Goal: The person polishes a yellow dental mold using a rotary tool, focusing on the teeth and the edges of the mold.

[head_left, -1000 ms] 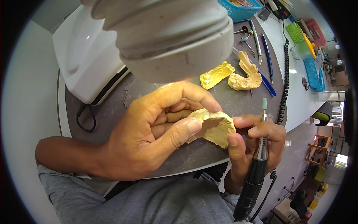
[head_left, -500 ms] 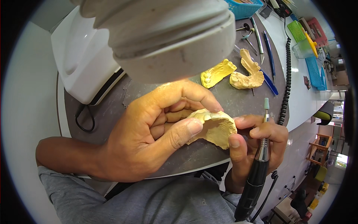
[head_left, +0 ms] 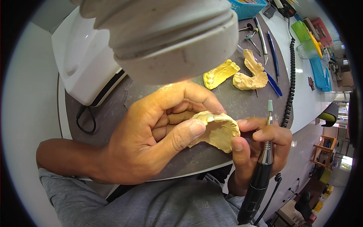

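A pale yellow plaster dental cast (head_left: 221,133), curved like an arch, is held over the near edge of the grey board. My left hand (head_left: 151,132) pinches its left side between thumb and fingers. At its right edge, the thumb and a fingertip of my right hand (head_left: 261,142) touch the cast. That same hand holds a black and silver handpiece (head_left: 260,181) between its fingers, tilted upright. A greenish tapered grinding bit (head_left: 270,106) tops the handpiece, pointing away from me and apart from the cast.
A grey-white ribbed suction hose (head_left: 177,49) hangs just above my left hand. Beyond lie a yellow cast piece (head_left: 221,74), a beige arch cast (head_left: 251,73), burs (head_left: 251,38) and a blue pen-like tool (head_left: 273,56). A white machine (head_left: 87,56) stands left; a coiled cord (head_left: 290,83) runs right.
Almost nothing differs. The cast has tilted very slightly in my fingers, and both hands keep their places.
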A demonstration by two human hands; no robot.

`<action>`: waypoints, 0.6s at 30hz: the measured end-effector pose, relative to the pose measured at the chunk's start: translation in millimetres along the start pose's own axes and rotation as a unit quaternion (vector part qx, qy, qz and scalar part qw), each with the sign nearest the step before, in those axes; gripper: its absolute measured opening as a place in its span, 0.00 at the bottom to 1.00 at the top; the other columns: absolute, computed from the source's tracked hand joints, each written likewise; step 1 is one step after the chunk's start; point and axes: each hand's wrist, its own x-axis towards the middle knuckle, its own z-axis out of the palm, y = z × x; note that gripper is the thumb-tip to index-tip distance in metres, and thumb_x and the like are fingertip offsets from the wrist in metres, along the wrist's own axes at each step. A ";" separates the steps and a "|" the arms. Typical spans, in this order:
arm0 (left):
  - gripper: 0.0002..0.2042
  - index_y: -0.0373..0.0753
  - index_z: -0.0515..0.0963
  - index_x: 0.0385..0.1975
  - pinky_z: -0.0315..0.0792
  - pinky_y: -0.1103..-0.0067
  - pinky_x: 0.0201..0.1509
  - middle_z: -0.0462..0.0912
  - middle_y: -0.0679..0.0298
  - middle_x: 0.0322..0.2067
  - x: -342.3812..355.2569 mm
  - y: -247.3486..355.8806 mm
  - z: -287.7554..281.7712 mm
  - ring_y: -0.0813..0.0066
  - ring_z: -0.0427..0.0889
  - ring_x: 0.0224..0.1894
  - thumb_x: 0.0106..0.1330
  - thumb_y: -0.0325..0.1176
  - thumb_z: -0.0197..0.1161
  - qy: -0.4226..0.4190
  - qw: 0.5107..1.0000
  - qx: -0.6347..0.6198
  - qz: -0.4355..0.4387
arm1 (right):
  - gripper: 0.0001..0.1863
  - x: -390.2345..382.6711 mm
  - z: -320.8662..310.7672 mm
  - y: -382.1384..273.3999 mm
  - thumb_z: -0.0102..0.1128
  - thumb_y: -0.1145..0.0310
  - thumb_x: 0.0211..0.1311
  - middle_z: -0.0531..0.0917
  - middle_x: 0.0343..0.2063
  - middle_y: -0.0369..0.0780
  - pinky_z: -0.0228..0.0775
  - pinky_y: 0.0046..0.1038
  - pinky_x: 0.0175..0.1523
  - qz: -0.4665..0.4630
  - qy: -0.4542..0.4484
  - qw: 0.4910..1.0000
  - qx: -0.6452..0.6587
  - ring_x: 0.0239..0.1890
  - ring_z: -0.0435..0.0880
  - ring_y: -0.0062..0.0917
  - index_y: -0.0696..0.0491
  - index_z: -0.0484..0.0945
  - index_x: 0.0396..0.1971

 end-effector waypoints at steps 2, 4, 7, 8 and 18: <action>0.12 0.31 0.61 0.48 0.64 0.70 0.60 0.70 0.43 0.50 -0.1 0.2 0.7 0.63 0.71 0.56 0.68 0.27 0.45 0.000 1.000 -0.003 -0.001 | 0.20 -0.1 -0.3 -0.8 0.71 0.80 0.37 0.81 0.24 0.45 0.69 0.20 0.31 0.004 -0.001 1.000 0.001 0.24 0.79 0.24 0.56 0.68 0.30; 0.12 0.31 0.61 0.48 0.64 0.70 0.60 0.70 0.43 0.50 -0.4 1.0 1.2 0.63 0.71 0.56 0.68 0.27 0.45 0.001 1.000 -0.007 -0.008 | 0.20 -0.3 -0.3 -0.8 0.71 0.80 0.37 0.81 0.24 0.45 0.69 0.20 0.30 0.004 0.000 1.000 0.002 0.24 0.79 0.24 0.56 0.68 0.30; 0.12 0.31 0.61 0.48 0.64 0.70 0.60 0.69 0.43 0.51 0.0 0.7 1.0 0.63 0.71 0.56 0.68 0.27 0.44 -0.002 1.000 -0.005 -0.001 | 0.20 -0.8 0.6 -1.0 0.71 0.80 0.37 0.80 0.24 0.45 0.70 0.20 0.30 0.000 0.003 1.000 0.000 0.25 0.79 0.24 0.56 0.68 0.30; 0.12 0.31 0.61 0.48 0.64 0.70 0.60 0.69 0.43 0.51 0.0 1.1 1.0 0.63 0.71 0.56 0.68 0.27 0.44 -0.002 1.000 -0.005 -0.001 | 0.20 -1.0 0.9 -1.2 0.71 0.80 0.37 0.80 0.24 0.45 0.70 0.20 0.30 -0.001 0.006 1.000 -0.002 0.25 0.80 0.24 0.56 0.68 0.30; 0.11 0.31 0.61 0.48 0.65 0.71 0.59 0.69 0.43 0.51 0.5 0.9 0.4 0.65 0.71 0.55 0.68 0.27 0.45 -0.002 1.000 0.000 -0.006 | 0.20 -1.5 0.8 -0.9 0.71 0.81 0.37 0.80 0.24 0.45 0.70 0.20 0.30 -0.002 0.007 1.000 -0.003 0.25 0.80 0.24 0.56 0.68 0.30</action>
